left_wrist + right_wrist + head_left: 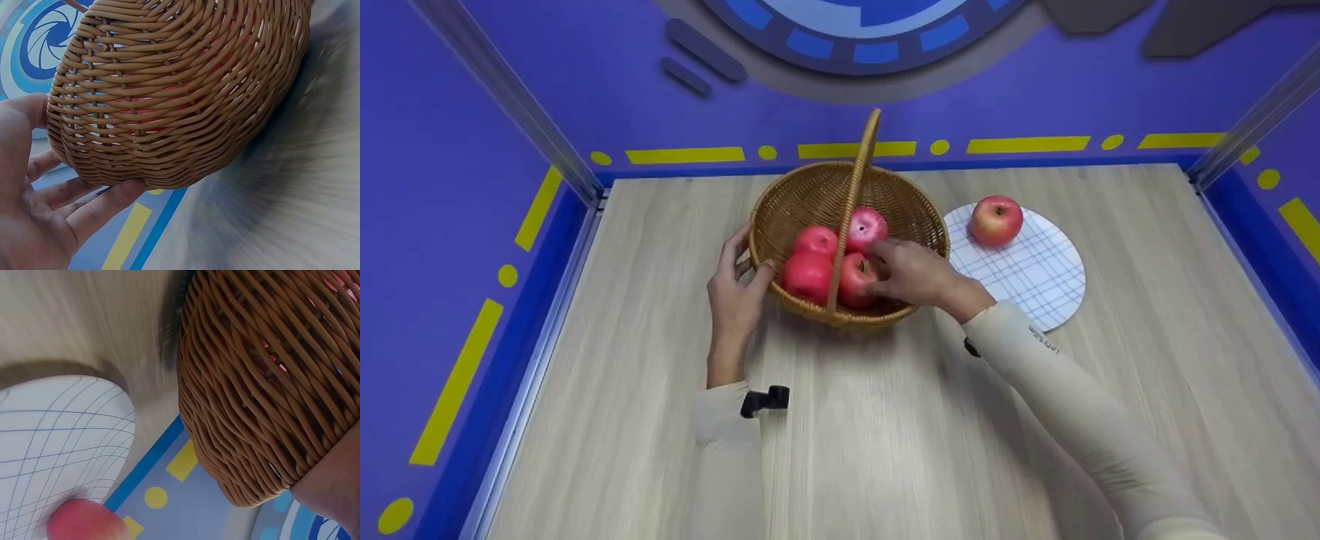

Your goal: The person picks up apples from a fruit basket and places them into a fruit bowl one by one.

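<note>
A round wicker basket (780,199) with a tall hoop handle (851,195) holds several red apples (808,277) in its near half. At its left side, my left hand (735,292) grips the basket, thumb over the rim and fingers against the outer weave. The left wrist view shows those fingers (109,205) touching the lower wicker wall. Inside the basket, my right hand (919,274) holds a red-yellow apple (853,283) on the right of the handle. Only the heel of that hand (334,486) shows in the right wrist view; its fingers are hidden behind the wicker.
To the basket's right lies a round white plate (1035,281) with a blue grid pattern. Another apple (996,221) sits near its far edge. A wood-grain table (855,435) lies under everything, enclosed by blue-purple panels (660,120) at the back and sides.
</note>
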A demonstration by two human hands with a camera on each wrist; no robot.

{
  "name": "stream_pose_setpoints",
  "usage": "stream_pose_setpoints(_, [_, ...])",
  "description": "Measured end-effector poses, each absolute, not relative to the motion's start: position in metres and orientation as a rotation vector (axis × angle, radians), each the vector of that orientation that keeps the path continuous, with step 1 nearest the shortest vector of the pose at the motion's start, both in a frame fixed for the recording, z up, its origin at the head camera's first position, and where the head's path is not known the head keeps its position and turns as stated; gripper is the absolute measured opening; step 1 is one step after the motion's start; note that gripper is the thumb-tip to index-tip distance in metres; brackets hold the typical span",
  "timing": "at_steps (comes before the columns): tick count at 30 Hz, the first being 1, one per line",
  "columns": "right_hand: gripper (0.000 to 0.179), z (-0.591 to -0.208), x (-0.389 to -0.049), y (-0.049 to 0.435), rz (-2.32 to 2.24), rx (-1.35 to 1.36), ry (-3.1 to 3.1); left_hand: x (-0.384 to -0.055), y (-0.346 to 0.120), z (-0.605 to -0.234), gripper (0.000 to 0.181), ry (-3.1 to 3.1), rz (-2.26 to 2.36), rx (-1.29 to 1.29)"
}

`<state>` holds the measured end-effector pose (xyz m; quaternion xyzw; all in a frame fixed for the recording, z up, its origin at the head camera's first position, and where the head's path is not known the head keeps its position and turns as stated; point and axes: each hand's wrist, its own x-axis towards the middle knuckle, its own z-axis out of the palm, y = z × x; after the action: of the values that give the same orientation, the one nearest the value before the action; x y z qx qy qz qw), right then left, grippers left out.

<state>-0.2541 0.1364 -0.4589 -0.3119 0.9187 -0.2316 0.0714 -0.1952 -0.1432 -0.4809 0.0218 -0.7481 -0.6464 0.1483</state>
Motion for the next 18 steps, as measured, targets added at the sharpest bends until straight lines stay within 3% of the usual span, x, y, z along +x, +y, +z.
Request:
stream_pose_setpoints(11, [0.075, -0.46, -0.253, 0.136, -0.642, -0.903, 2.763, -0.2, -0.149, -0.494, 0.062, -2.139, -1.825, 0.01])
stream_pose_setpoints(18, [0.059, -0.461, -0.253, 0.137, -0.678, -1.009, 2.734, -0.2, -0.148, -0.494, 0.063, -2.122, -1.84, 0.014])
